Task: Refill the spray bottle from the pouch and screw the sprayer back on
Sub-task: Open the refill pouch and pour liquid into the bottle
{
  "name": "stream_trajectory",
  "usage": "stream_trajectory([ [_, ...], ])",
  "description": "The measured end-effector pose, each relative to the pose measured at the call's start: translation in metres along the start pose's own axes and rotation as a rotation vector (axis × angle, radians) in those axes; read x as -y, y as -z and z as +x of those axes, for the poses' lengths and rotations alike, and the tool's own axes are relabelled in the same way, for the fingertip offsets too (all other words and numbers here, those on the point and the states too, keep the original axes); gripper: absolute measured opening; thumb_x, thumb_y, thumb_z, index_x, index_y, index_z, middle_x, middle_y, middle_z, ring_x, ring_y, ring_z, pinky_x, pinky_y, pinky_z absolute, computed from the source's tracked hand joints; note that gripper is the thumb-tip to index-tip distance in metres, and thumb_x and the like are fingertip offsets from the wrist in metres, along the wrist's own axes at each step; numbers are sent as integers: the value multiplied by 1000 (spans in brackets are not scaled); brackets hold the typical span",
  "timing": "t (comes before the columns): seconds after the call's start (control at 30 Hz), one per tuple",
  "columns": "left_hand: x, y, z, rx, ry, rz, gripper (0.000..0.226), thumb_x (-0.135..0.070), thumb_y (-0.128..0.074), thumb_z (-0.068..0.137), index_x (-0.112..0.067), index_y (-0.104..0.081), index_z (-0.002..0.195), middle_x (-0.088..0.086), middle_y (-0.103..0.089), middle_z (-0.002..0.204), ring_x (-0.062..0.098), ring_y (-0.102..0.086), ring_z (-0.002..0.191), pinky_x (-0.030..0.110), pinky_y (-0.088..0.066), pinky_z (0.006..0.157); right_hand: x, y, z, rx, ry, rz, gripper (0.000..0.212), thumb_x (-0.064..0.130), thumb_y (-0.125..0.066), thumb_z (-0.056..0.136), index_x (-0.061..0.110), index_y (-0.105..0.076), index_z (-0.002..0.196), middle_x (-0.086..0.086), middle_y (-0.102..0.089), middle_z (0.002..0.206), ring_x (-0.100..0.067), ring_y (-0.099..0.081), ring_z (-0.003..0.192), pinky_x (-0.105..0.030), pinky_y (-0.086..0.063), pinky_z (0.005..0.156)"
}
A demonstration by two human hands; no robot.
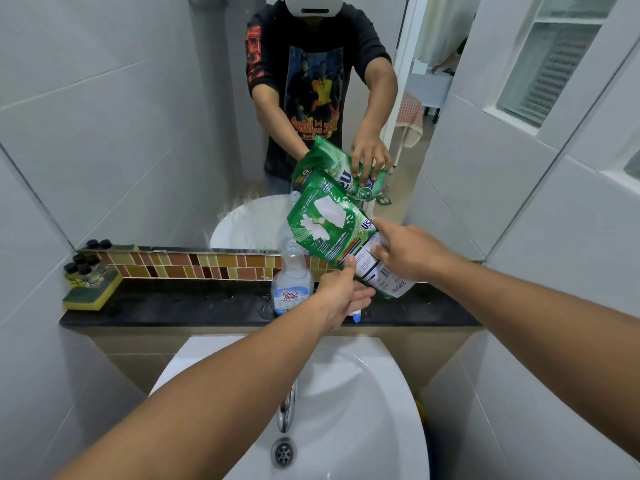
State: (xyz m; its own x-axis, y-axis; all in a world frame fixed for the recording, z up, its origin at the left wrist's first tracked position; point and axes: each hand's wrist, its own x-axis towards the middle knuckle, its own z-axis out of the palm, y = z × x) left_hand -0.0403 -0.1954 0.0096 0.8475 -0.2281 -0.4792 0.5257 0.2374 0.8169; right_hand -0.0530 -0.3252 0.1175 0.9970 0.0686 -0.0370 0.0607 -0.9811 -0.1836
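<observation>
Both hands hold a green plastic refill pouch [332,233] with white and blue print, raised and tilted over the dark stone bench [173,306]. The left hand [341,294] grips the pouch's lower edge, thumb pressed on the printed face and fingers curled beneath. The right hand [407,252] clasps the pouch's white bottom end, its index finger stretched along the upper edge. Just left of the left hand, a clear plastic spray bottle [292,284] with a pale blue label stands upright on the bench, its neck open and no sprayer on it. Whether the pouch touches the bottle's neck cannot be told. Below the forearms lies a white ceramic sink [363,393] with a chrome tap [287,407].
</observation>
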Motion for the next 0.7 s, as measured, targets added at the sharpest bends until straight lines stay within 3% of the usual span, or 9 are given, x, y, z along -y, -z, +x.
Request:
stream_trajectory([
  [0.23,-3,1,1,37,18,-22,63,-52,-43,104,-2,-52,141,25,-68,129,26,-75,100,32,-64,73,8,7,4,17,-16,-52,28,37,-49,106,33,-43,134,-12,-68,114,-35,-62,99,-51,-57,84],
  [0.47,-5,0,0,76,33,-62,65,-53,-43,104,-1,-51,142,25,-68,129,22,-75,90,31,-65,72,13,13,7,0,-20,-91,31,37,-49,107,39,-42,138,-7,-68,108,-29,-60,92,-44,-57,77],
  [0.7,-9,-3,-3,93,20,-81,67,-54,-43,103,-2,-50,144,23,-68,129,23,-75,93,33,-65,77,20,23,5,5,-21,-126,36,36,-47,108,38,-39,144,-10,-67,112,-30,-60,94,-49,-58,83],
])
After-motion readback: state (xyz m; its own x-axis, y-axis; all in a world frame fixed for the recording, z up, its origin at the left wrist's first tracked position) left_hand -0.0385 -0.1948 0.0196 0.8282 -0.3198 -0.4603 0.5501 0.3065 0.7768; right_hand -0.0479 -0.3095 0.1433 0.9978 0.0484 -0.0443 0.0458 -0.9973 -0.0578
